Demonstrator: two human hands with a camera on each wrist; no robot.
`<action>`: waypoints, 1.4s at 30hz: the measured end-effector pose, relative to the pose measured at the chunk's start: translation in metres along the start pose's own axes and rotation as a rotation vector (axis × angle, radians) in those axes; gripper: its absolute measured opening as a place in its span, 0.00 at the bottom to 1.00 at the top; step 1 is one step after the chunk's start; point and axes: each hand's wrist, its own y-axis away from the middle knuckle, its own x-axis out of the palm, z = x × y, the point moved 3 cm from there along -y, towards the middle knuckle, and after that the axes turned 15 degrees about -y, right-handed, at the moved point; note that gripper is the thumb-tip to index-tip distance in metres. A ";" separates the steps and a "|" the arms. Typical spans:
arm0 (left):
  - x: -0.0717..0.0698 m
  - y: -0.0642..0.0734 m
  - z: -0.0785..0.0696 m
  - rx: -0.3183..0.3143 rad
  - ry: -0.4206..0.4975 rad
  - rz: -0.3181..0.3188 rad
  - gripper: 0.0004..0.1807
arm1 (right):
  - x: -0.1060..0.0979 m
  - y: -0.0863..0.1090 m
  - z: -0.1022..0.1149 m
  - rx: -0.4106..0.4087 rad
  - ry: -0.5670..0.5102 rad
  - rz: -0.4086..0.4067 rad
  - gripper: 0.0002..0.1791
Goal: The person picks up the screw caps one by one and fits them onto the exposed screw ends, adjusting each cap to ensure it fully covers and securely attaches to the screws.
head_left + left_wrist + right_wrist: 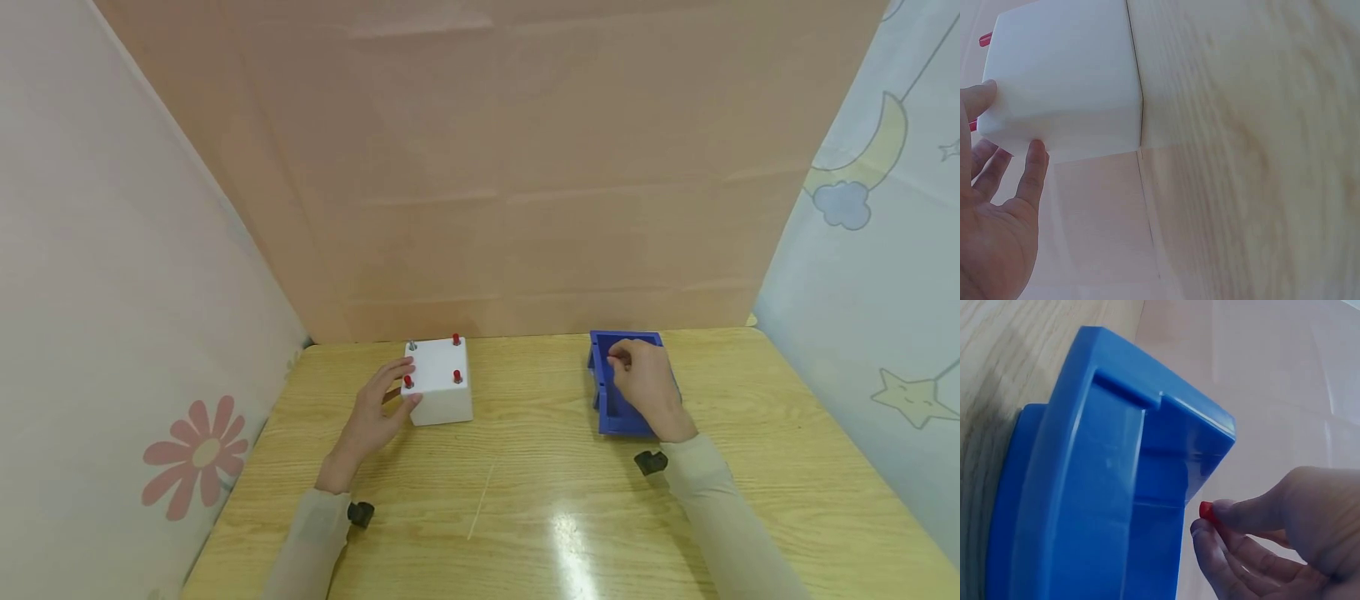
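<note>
A white box (437, 363) stands on the table, with red caps (457, 377) on three of its corner posts. At the back left corner the metal post (412, 345) is bare. My left hand (369, 417) holds the box by its left side, thumb at the near edge and fingertips on the far side. In the right wrist view, a small red cap (1205, 510) is pinched between thumb and index finger of my right hand (648, 382). That hand is over the blue bin (625, 427), whose inside is partly hidden by it.
The wooden table (525, 483) ends at a tan backdrop (495, 208). Printed cloth walls stand at the left and right. A dark wrist camera (361, 513) sits at the left sleeve, another wrist camera (651, 462) at the right.
</note>
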 end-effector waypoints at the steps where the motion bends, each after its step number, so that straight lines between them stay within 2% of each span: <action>1: 0.000 0.000 0.000 -0.004 -0.001 0.002 0.27 | 0.000 0.000 0.001 -0.011 -0.003 -0.009 0.04; 11: -0.001 0.001 0.000 -0.002 -0.021 0.002 0.27 | 0.004 0.002 0.005 -0.028 -0.070 -0.043 0.05; 19: 0.000 0.001 0.001 -0.003 -0.004 0.002 0.27 | 0.006 -0.003 0.011 -0.124 -0.091 -0.115 0.04; 25: 0.002 0.001 0.002 0.018 -0.015 -0.006 0.27 | 0.005 -0.008 0.017 -0.128 -0.109 -0.139 0.04; 34: 0.001 -0.001 0.000 0.019 -0.020 0.001 0.27 | 0.010 -0.012 0.025 -0.173 -0.137 -0.173 0.05; 42: 0.002 -0.002 0.002 0.016 -0.007 -0.001 0.27 | 0.016 -0.019 0.033 -0.168 -0.158 -0.186 0.05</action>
